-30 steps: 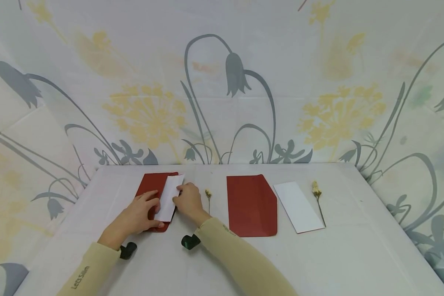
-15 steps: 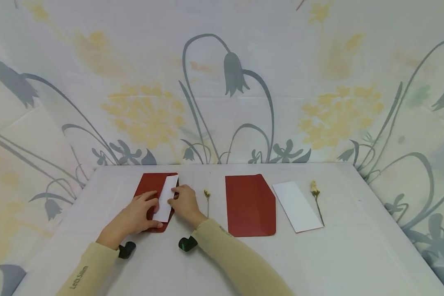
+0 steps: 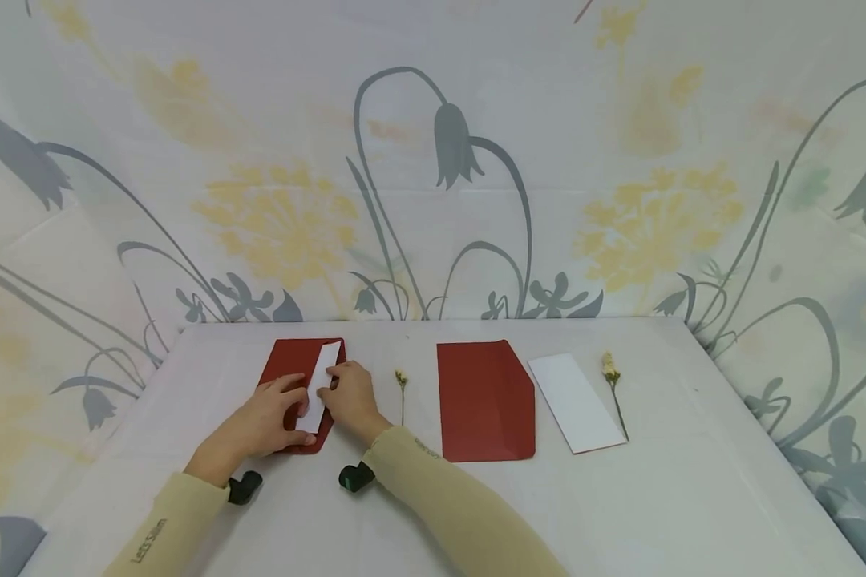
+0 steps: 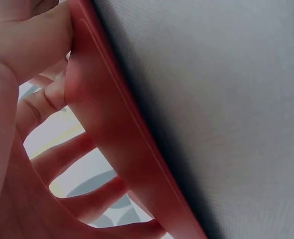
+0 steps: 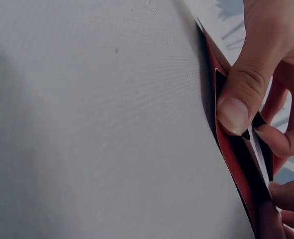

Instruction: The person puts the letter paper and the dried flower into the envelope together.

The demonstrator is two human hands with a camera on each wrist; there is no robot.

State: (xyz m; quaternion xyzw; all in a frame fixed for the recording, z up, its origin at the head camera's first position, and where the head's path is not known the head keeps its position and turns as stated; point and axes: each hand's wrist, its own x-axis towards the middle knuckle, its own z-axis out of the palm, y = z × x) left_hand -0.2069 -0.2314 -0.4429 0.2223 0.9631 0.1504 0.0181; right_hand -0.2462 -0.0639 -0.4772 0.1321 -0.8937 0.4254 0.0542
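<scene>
My left hand (image 3: 263,421) grips a red envelope (image 3: 289,357) at the left of the table, fingers spread over its face and thumb at the near edge. A white card (image 3: 323,365) sits partly inside it, a narrow strip showing along the right-hand opening. My right hand (image 3: 354,401) pinches the card's outer edge. In the right wrist view, the right thumb (image 5: 235,115) lies over the red flap side, and the card's pale edge (image 5: 258,154) shows beside dark shadow. The left wrist view has the red envelope (image 4: 112,109) tilted up off the white tabletop between thumb and fingers.
Right of my hands lies a small dried flower (image 3: 402,377), its lower stem by the right wrist. Beyond it are a second red envelope (image 3: 483,401), another white card (image 3: 577,403) and a larger dried flower (image 3: 610,370). A flower-patterned cloth (image 3: 433,256) hangs behind the table.
My right hand has moved left, sliding the white card further into the red envelope, so the visible white strip has narrowed. The left hand keeps its hold; the whole head view has shifted slightly.
</scene>
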